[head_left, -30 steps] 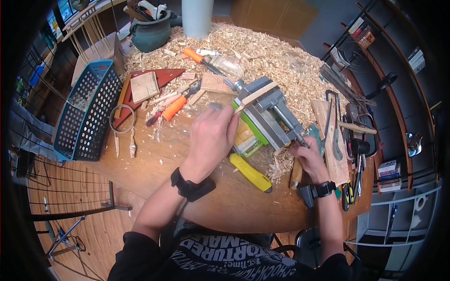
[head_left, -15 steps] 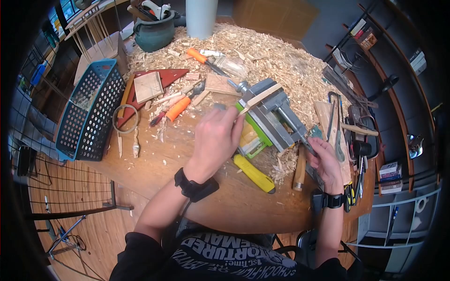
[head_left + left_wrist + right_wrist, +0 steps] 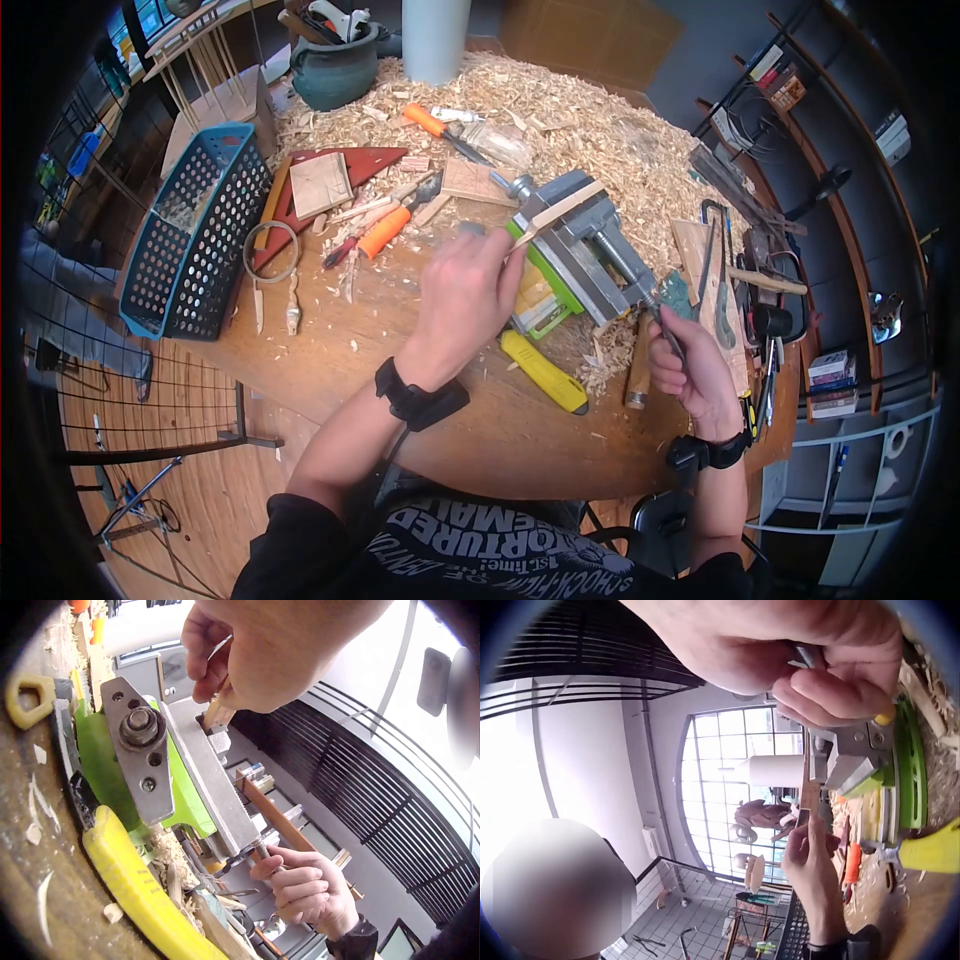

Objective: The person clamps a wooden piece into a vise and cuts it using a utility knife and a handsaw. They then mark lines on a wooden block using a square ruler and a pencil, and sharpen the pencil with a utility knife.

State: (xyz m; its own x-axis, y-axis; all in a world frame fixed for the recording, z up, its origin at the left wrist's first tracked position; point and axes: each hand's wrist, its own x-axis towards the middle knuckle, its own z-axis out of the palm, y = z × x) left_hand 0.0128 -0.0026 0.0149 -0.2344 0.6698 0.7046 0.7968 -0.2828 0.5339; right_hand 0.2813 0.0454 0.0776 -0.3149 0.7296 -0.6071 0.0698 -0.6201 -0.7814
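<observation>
The right hand (image 3: 698, 370) has moved: a second ago it was tucked close under the end of the vise (image 3: 585, 275), and now it sits farther out toward the right edge and the front edge of the worktop (image 3: 500, 450), its fingers curled round the metal handle (image 3: 667, 335) at the end of the vise's screw. The left hand (image 3: 465, 280) has hardly shifted against the vise — its thumb and fingers pinch the thin near end of a wooden stick (image 3: 562, 212). That stick is at the top of the vise, parallel to the jaws, its far end pointing toward the back edge of the worktop. I take the change to mean that the screw is being worked by the right hand while the left steadies the stick in place; whether the jaws already bite on the wood, I cannot tell from these views. The tools near it look the same as they did: the yellow handle (image 3: 543, 372) lies between the vise and the front edge, and a wooden handle (image 3: 638, 375) stands out just beside the right hand. Loose shavings (image 3: 590, 100) are heaped behind the vise, toward the worktop's back edge — well apart from both hands.
</observation>
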